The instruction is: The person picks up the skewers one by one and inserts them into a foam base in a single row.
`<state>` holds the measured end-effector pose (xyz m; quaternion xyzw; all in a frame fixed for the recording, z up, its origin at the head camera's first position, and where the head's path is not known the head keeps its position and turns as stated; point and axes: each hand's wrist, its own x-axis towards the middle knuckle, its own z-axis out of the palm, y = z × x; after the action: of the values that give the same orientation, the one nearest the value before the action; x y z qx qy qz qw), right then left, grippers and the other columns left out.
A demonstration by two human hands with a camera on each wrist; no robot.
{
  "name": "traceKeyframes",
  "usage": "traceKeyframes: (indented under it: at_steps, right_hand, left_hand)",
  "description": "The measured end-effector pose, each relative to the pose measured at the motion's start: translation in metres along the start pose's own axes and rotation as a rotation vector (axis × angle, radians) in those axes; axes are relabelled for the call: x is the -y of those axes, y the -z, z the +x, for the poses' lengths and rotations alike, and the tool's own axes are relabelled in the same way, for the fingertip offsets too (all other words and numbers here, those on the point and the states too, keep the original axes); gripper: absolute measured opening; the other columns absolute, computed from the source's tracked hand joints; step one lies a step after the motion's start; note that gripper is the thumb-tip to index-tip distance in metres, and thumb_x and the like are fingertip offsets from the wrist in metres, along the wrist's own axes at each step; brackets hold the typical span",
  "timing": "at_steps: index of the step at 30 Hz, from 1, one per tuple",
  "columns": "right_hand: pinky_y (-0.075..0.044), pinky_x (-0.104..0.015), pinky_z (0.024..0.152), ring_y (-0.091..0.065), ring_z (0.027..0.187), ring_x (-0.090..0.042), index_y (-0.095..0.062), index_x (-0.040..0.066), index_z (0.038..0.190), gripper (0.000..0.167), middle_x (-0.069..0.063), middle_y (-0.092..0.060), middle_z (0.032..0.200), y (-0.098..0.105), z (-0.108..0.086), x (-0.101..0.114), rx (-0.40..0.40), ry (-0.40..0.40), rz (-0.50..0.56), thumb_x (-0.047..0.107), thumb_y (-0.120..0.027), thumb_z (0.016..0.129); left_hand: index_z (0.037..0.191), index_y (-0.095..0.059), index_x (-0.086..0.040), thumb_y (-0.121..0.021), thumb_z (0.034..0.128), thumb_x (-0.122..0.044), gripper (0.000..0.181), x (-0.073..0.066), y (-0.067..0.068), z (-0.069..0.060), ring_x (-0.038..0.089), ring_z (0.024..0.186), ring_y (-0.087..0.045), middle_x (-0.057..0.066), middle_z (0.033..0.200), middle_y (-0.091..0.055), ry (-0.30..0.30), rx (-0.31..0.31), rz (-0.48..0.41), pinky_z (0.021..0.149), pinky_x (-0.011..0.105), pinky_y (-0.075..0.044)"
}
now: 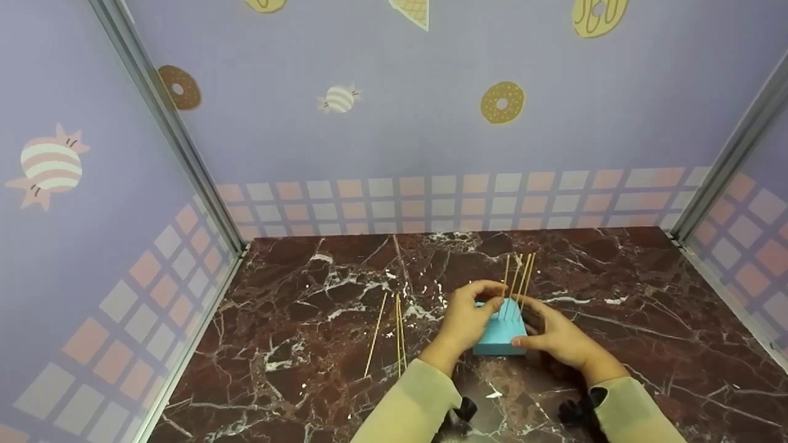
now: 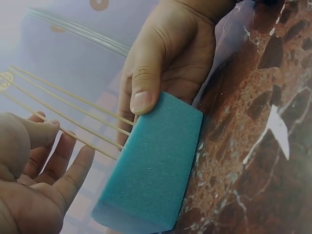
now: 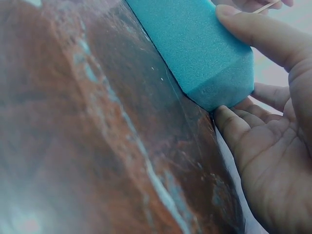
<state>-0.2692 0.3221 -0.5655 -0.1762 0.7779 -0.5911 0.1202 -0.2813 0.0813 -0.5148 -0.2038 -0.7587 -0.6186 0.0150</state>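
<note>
A light-blue foam block sits on the marbled table, with several thin wooden sticks standing upright in its top. My right hand grips the block at its right side, the thumb lying over the top edge in the left wrist view. My left hand is above the block's left part and pinches one stick between thumb and fingers. That stick's lower end meets the block's top face; how deep it goes is hidden. In the right wrist view, the block's underside corner rests against the right fingers.
Left of the block, a few loose wooden sticks lie on the dark red marbled table. Small white bits are scattered near them. Patterned purple panels stand behind and on both sides.
</note>
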Motion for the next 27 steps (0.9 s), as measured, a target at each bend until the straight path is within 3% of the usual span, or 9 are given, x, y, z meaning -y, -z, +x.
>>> traceKeyframes:
  at_steps: [5, 8, 11, 16, 19, 23, 27]
  right_hand:
    - [-0.039, -0.047, 0.133, -0.019, 0.169, -0.060, -0.015, -0.008, 0.177, 0.107, -0.036, -0.010, 0.185, 0.000, 0.000, 0.000, -0.005, -0.001, -0.011, 0.010, -0.087, 0.099]
    - [-0.035, -0.053, 0.134, -0.019, 0.170, -0.059, -0.016, -0.008, 0.177, 0.107, -0.035, -0.010, 0.186, 0.000, 0.000, -0.001, -0.009, 0.000, -0.021, 0.010, -0.087, 0.099]
    - [-0.036, -0.051, 0.134, -0.018, 0.169, -0.060, -0.016, -0.009, 0.176, 0.107, -0.036, -0.009, 0.185, -0.001, -0.001, -0.001, -0.005, 0.007, -0.022, 0.010, -0.087, 0.099]
    - [-0.046, -0.027, 0.126, -0.018, 0.168, -0.063, -0.015, -0.009, 0.176, 0.106, -0.038, -0.011, 0.184, 0.000, -0.003, -0.001, -0.001, 0.010, -0.012, 0.010, -0.086, 0.100]
    - [-0.047, -0.020, 0.121, -0.019, 0.167, -0.064, -0.017, -0.008, 0.177, 0.105, -0.039, -0.012, 0.184, 0.001, -0.005, -0.001, -0.009, 0.002, -0.018, 0.011, -0.086, 0.100]
    - [-0.047, -0.024, 0.123, -0.020, 0.166, -0.064, -0.018, -0.007, 0.177, 0.104, -0.039, -0.010, 0.184, 0.000, -0.004, 0.000, -0.009, 0.001, -0.033, 0.012, -0.086, 0.100]
    - [-0.045, -0.035, 0.128, -0.019, 0.166, -0.065, -0.019, -0.007, 0.176, 0.104, -0.040, -0.007, 0.184, -0.001, -0.002, 0.000, -0.006, 0.014, -0.039, 0.011, -0.087, 0.099]
  left_hand:
    - [0.131, -0.082, -0.017, -0.081, 0.1056, -0.013, 0.025, -0.006, 0.007, -0.003, 0.008, 0.115, -0.075, 0.000, 0.123, -0.083, 0.033, 0.029, 0.027, 0.100, 0.026, -0.063]
    - [0.134, -0.080, -0.016, -0.083, 0.1039, -0.014, 0.031, -0.011, 0.016, -0.006, 0.015, 0.120, -0.077, 0.003, 0.129, -0.082, 0.035, 0.051, 0.016, 0.102, 0.028, -0.065]
    - [0.137, -0.078, -0.015, -0.085, 0.1027, -0.014, 0.035, -0.019, 0.027, -0.010, 0.022, 0.124, -0.077, 0.008, 0.133, -0.079, 0.026, 0.064, 0.000, 0.103, 0.029, -0.066]
    - [0.137, -0.079, -0.014, -0.087, 0.1012, -0.018, 0.037, -0.034, 0.049, -0.019, 0.022, 0.121, -0.078, 0.008, 0.134, -0.078, -0.007, 0.046, 0.020, 0.105, 0.030, -0.065]
    - [0.136, -0.079, -0.011, -0.088, 0.1003, -0.019, 0.038, -0.043, 0.061, -0.024, 0.022, 0.117, -0.077, 0.011, 0.132, -0.078, -0.029, 0.031, 0.020, 0.105, 0.032, -0.065]
    - [0.135, -0.078, -0.008, -0.089, 0.0986, -0.018, 0.039, -0.053, 0.083, -0.031, 0.023, 0.116, -0.076, 0.012, 0.131, -0.077, -0.047, -0.002, 0.027, 0.105, 0.035, -0.066]
    - [0.135, -0.078, -0.010, -0.091, 0.0965, -0.018, 0.042, -0.063, 0.110, -0.038, 0.023, 0.116, -0.074, 0.009, 0.129, -0.078, -0.054, -0.051, 0.042, 0.103, 0.036, -0.067]
